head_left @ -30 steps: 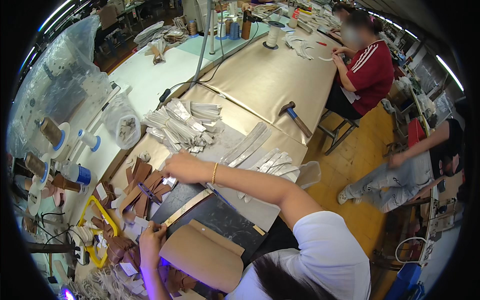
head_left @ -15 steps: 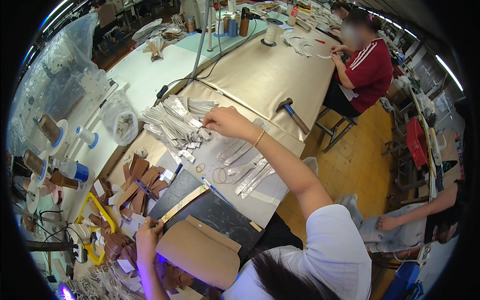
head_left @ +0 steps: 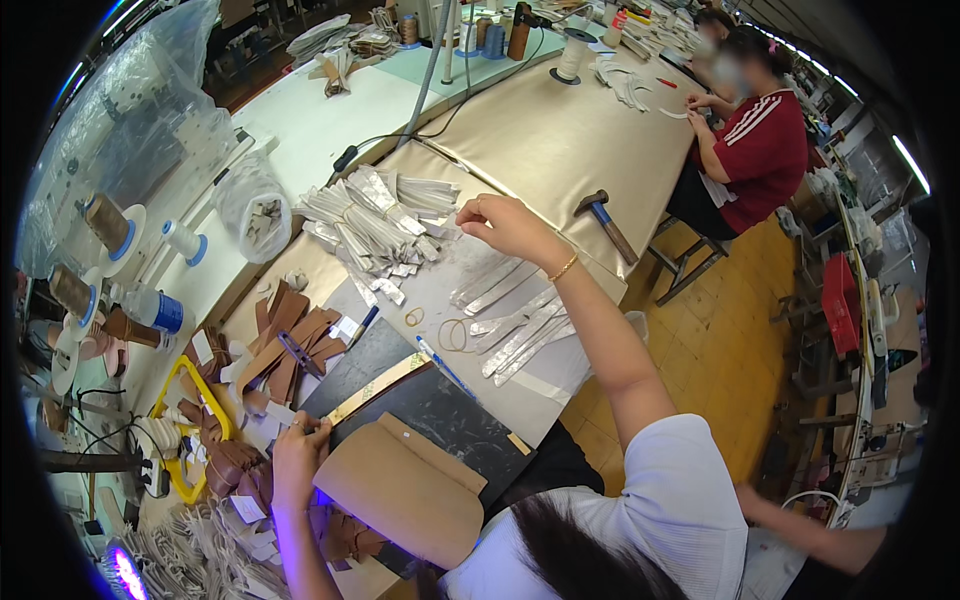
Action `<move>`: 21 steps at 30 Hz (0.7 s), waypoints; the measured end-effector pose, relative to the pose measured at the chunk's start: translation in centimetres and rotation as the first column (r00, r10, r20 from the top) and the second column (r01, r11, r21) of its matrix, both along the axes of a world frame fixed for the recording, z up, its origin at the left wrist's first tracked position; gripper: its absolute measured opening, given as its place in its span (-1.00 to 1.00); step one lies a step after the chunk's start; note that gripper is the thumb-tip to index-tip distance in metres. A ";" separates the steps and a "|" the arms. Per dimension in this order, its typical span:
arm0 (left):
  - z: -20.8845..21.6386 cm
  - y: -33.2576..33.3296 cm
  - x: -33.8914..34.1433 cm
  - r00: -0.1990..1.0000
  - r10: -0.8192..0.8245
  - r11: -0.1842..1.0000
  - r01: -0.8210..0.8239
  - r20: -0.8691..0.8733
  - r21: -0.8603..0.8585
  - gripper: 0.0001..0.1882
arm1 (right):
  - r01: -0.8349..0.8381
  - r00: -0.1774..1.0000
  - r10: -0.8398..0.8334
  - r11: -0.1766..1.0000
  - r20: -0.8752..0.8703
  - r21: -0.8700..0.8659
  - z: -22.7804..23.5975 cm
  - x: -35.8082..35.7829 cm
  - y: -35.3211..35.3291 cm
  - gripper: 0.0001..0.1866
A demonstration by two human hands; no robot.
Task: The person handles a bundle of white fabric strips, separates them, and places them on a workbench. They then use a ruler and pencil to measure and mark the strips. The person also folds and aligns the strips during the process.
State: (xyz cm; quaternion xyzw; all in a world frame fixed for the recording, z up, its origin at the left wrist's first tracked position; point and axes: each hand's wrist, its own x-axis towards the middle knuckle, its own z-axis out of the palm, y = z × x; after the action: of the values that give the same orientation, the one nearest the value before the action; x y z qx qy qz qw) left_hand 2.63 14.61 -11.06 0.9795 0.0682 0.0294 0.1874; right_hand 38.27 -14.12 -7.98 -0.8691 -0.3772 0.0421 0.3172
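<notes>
My left hand (head_left: pixel 297 460) pinches the near end of a long cream strip with green marks (head_left: pixel 380 386), which lies across a dark board (head_left: pixel 440 400). A brown curved panel (head_left: pixel 400 490) lies beside that hand, partly over the board. My right hand (head_left: pixel 512 232) is raised over the grey sheet, right of the bundled whitish strips (head_left: pixel 370 215). Its fingers are bent together; whether anything small is between them is hidden. Below it lie loose silvery strips (head_left: pixel 525 340). A blue-and-white pen (head_left: pixel 445 367) and thin rubber bands (head_left: pixel 457 335) rest near the cream strip.
Brown leather-like strips (head_left: pixel 290 340) and a yellow-rimmed tray (head_left: pixel 165 395) lie to the left. A hammer (head_left: pixel 608 228) and a thread spool (head_left: pixel 572 57) stand farther off on the gold-covered table (head_left: pixel 520 130). A seated person in red (head_left: pixel 762 140) works at the far right.
My right hand has drawn back from the bundled strips, toward the right. My left hand stays at the cream strip's end. The view has shifted slightly. A person's arm at the lower right has moved.
</notes>
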 end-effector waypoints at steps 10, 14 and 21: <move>0.3 0.2 -0.1 0.998 -0.010 0.999 0.012 -0.059 0.030 -0.86 | -0.016 1.000 0.016 1.000 -0.014 0.014 -0.9 1.0 -1.0 -0.82; -0.2 0.4 -0.1 0.997 -0.074 0.995 0.075 -0.018 0.062 -0.82 | 0.006 1.000 -0.006 1.000 -0.013 0.006 -0.1 0.6 -2.0 -0.81; -0.6 0.8 -0.3 0.995 -0.085 0.993 0.088 -0.047 0.079 -0.81 | 0.028 0.998 -0.023 0.997 -0.065 0.077 -0.5 1.7 -3.1 -0.83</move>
State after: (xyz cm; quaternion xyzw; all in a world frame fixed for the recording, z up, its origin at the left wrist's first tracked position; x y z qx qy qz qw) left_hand 2.28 15.38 -11.68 0.9887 0.0285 0.0028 0.1470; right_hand 40.00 -17.23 -8.43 -0.8592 -0.3569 0.0511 0.3630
